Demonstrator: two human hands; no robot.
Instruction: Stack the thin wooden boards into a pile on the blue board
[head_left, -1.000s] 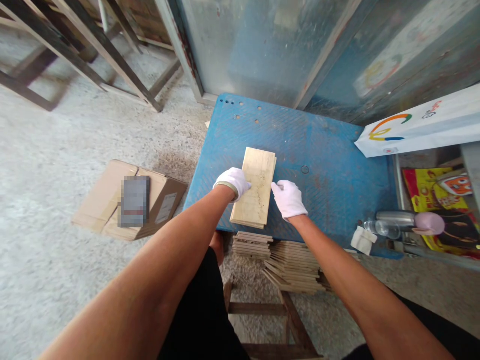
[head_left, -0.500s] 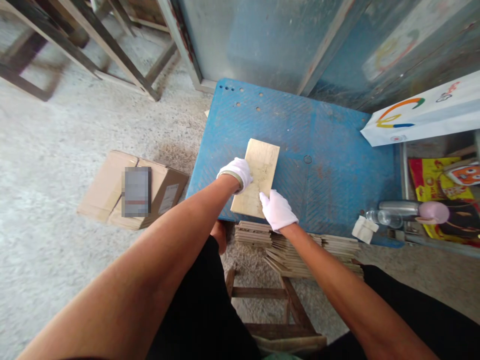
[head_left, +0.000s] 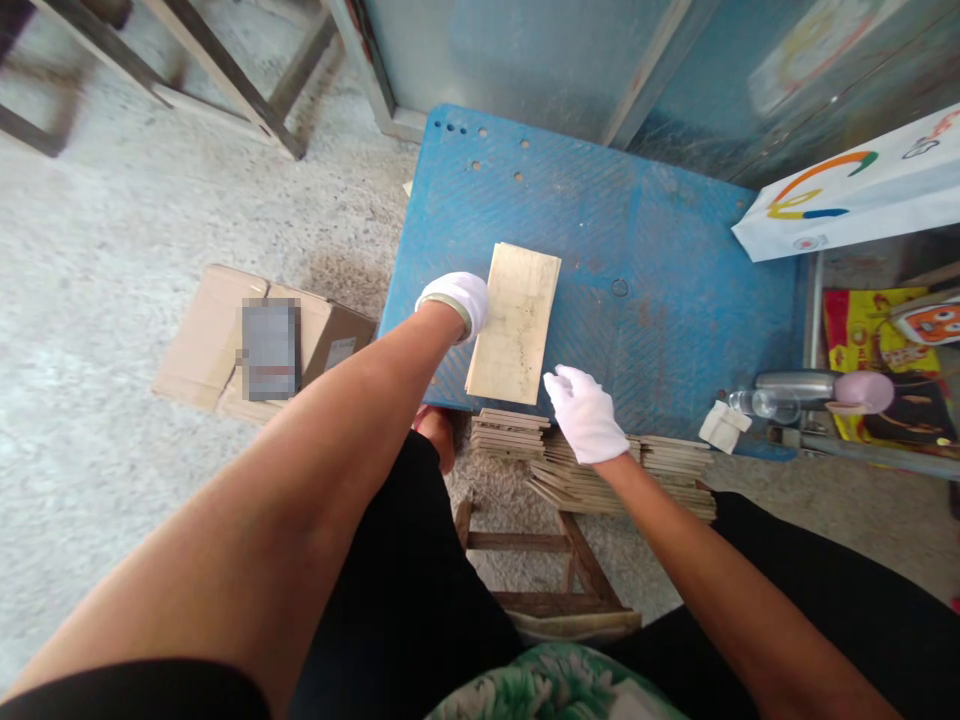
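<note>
A thin beige tile [head_left: 514, 323] with a dark vein lies flat on a blue checker-plate steel platform [head_left: 660, 220]. My left hand [head_left: 454, 305], in a white glove, clasps the tile's left long edge. My right hand [head_left: 585, 414], also gloved, is just below and to the right of the tile's lower corner. It touches nothing and holds nothing. Beyond the platform's near edge, two low stacks of similar tiles [head_left: 510, 434] [head_left: 622, 480] sit on the floor below that hand.
A flattened cardboard box [head_left: 217, 340] lies on the concrete floor at left. A wooden stool frame [head_left: 540, 570] stands below the stacks. At right are a white printed bag [head_left: 847, 190], a glass bottle [head_left: 765, 404] and a white cloth [head_left: 724, 427]. A metal sheet wall rises behind.
My right hand has moved off the tile's lower right edge, down and to the right. The whole scene has shifted upward in view, showing more of my lap. The tile and left hand stay in place.
</note>
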